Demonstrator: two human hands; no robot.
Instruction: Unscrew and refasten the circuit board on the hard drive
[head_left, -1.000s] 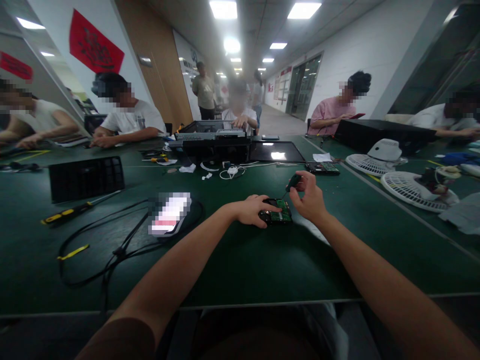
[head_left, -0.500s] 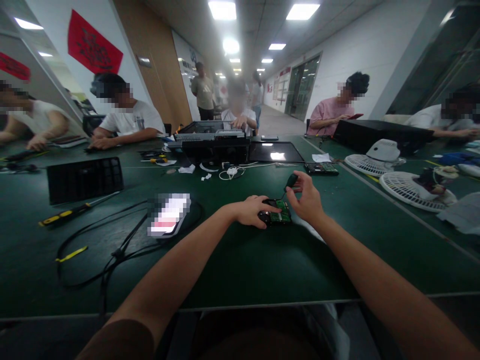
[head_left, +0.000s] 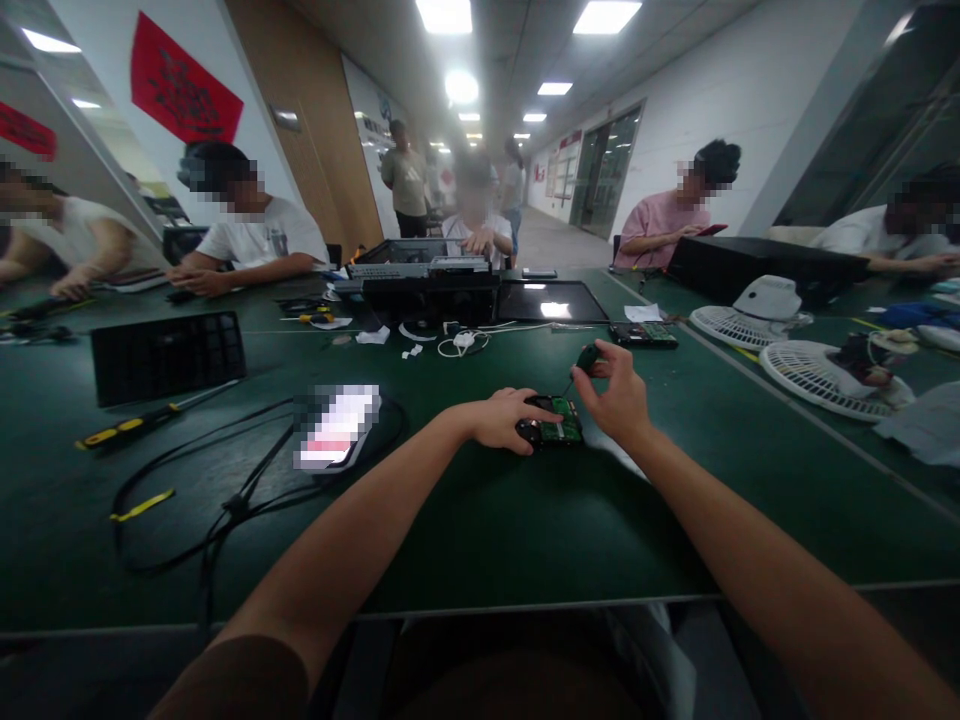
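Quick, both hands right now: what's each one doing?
Left hand: palm down, pressing on the small black drive with the green circuit board.
Right hand: closed on a dark-handled screwdriver, tip angled down at the board.

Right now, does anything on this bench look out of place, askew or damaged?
Nothing looks damaged or spilled. The left hand rests on a small drive with a green circuit board; the right hand holds a small screwdriver above it. A black cable lies loosely tangled on the green table.
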